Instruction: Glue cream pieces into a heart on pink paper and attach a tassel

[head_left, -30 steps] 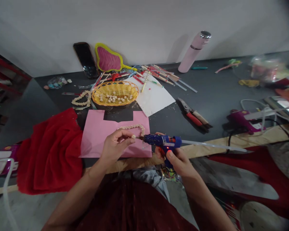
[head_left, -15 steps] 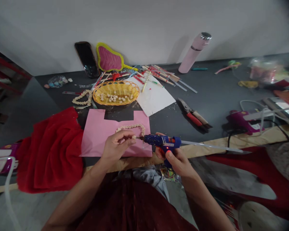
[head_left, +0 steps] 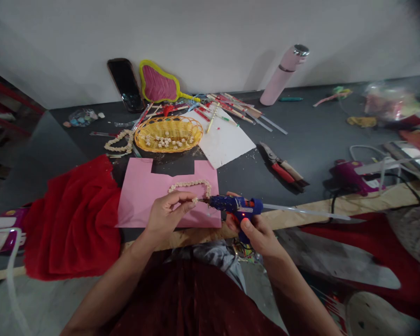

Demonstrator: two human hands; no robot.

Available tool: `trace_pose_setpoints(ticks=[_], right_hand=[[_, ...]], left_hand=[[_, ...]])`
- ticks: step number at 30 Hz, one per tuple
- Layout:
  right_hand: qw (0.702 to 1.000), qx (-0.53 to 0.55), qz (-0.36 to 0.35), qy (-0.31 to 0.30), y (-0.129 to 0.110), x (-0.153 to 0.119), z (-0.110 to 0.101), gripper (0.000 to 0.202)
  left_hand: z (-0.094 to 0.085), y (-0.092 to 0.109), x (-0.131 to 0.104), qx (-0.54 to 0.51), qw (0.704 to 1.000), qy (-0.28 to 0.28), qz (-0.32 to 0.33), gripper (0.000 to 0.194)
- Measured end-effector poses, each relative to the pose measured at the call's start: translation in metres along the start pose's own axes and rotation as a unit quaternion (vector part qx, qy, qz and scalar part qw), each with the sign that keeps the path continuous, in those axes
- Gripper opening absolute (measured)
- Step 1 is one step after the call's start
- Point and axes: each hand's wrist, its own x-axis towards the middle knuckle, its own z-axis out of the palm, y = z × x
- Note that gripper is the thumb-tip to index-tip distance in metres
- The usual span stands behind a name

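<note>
My right hand (head_left: 257, 233) is wrapped round a blue glue gun (head_left: 233, 204) with a lit red light and a long clear glue stick (head_left: 304, 212) out of its back. Between the thumb and fingers of my left hand (head_left: 170, 210) is a small cream-coloured piece (head_left: 195, 200), right at the gun's nozzle. Just behind my fingers, a curved chain of similar pieces (head_left: 191, 183) lies on a pink sheet (head_left: 135, 191) with a notch cut in its far edge. More loose pieces sit in the yellow woven basket (head_left: 168, 135) beyond.
Red cloth (head_left: 73, 224) is heaped at the left, and pruning shears (head_left: 283, 168) lie at the right. White paper (head_left: 227, 142), a heart-shaped chain (head_left: 119, 141), a phone (head_left: 126, 84), a yellow-edged fan (head_left: 159, 83) and a pink bottle (head_left: 283, 77) are farther back. A purple device (head_left: 359, 177) stands at right.
</note>
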Motion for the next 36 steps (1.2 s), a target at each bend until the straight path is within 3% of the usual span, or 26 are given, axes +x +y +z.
trace_pose_setpoints(ticks=[6,13,28,36], right_hand=[[1.000,-0.009,-0.001,-0.002,-0.0004,-0.0011,0.0001,0.051],[0.999,-0.023,-0.014,-0.019,-0.0042,-0.0011,0.0013,0.057],[0.999,-0.030,0.002,-0.009,0.0019,-0.0019,-0.0003,0.060],[0.999,-0.029,0.012,-0.012,0.0022,-0.0021,-0.0001,0.061]], left_hand=[[-0.0009,0.0001,-0.0008,0.015,1.000,-0.007,0.027,0.011],[0.0015,-0.0027,-0.0016,-0.001,1.000,0.003,-0.009,0.014],[0.0014,-0.0032,-0.0059,0.002,1.000,0.017,-0.007,0.018],[0.0000,0.0000,-0.0064,0.044,0.999,-0.001,0.031,0.015]])
